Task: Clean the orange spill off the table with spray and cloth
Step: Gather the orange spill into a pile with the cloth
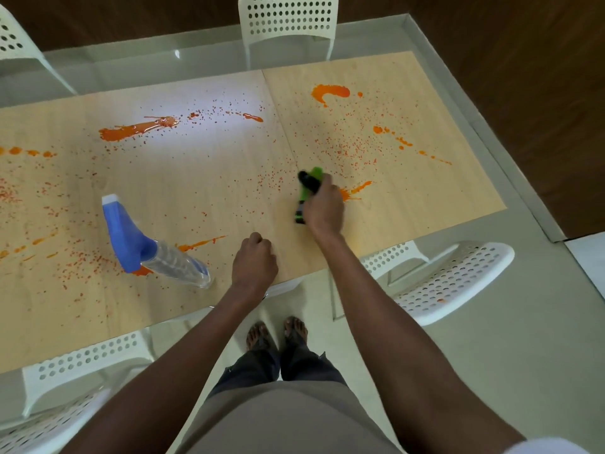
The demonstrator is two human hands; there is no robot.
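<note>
green tool (307,191) gripped by right hand (324,208); left hand (253,260) fisted on table (196,198)

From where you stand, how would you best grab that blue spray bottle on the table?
The spray bottle stands free on the table, its blue head pointing away from the person and to the left. I would probably wrap the left hand, now curled and empty beside it, around the narrow blue neck from the near right side, a finger landing on the trigger.
</note>
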